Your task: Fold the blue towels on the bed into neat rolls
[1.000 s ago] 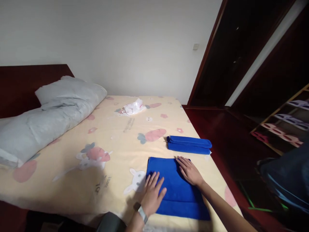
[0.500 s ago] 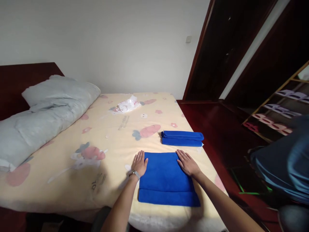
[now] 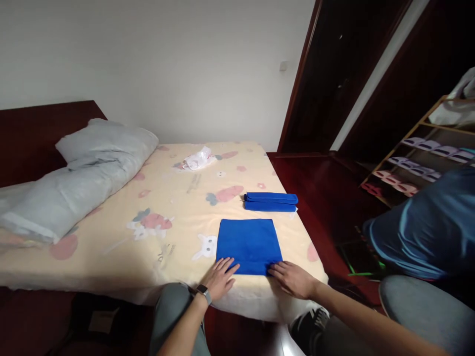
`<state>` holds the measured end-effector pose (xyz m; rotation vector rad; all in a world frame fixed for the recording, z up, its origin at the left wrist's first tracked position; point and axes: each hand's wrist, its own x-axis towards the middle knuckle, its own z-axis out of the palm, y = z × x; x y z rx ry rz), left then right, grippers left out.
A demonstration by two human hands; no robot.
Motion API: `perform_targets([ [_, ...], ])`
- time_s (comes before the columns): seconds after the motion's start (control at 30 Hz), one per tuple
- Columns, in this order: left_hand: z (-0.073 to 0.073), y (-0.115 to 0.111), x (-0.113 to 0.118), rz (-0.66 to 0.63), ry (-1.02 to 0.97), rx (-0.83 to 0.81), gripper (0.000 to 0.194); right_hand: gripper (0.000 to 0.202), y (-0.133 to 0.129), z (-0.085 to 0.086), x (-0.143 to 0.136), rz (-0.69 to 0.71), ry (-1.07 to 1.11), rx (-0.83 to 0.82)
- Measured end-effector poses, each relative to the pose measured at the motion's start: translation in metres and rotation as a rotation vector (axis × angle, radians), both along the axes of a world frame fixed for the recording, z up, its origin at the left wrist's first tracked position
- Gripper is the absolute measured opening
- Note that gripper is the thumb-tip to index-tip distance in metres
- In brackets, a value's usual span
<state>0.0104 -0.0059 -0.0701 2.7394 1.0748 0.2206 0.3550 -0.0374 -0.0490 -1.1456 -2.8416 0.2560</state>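
Observation:
A blue towel [image 3: 248,242] lies folded into a flat, near-square shape close to the bed's front edge. My left hand [image 3: 221,278] rests on its near left corner with the fingers spread. At the near right corner, my right hand [image 3: 294,280] has its fingers bent around the towel's edge, the thumb being mostly hidden. Just beyond lies a second blue towel [image 3: 270,202], folded into a narrow strip and apart from both hands.
The bed [image 3: 196,212] has a patterned yellow sheet. A crumpled white plastic bag [image 3: 200,158] sits toward the wall, and a grey quilt [image 3: 100,173] is heaped at left. A person in blue clothing [image 3: 423,227] is at right, before a slipper rack [image 3: 415,126].
Both hands have moved from the towel's far corners to its near corners. My right fingers have bent around the edge. The view has shifted slightly, and the narrow towel keeps its place.

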Motion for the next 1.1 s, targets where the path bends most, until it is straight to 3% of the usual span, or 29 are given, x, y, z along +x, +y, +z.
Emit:
perform_targets([
  [0.17,-0.015,0.007,-0.023,0.087,-0.043,0.02,0.05,0.054,-0.016,-0.028,0.012,-0.097,-0.022,0.072],
  [0.4,-0.011,0.011,-0.026,0.154,-0.082,-0.052,0.068,0.053,-0.002,-0.041,0.004,-0.125,-0.145,0.282],
  [0.57,-0.018,0.018,-0.029,0.17,-0.125,-0.064,0.062,0.051,0.004,-0.049,-0.002,-0.16,-0.147,0.369],
  [0.73,-0.011,0.019,-0.032,0.198,-0.235,-0.16,0.048,0.05,0.009,-0.047,0.004,-0.279,-0.006,0.176],
  [0.9,0.007,0.026,-0.029,0.432,-0.443,-0.353,0.032,0.039,0.021,-0.045,0.012,-0.568,0.437,-0.238],
  [1.1,-0.008,0.044,-0.017,0.592,-0.657,-0.356,0.037,0.041,0.035,-0.059,0.01,-0.827,0.584,-0.275],
])
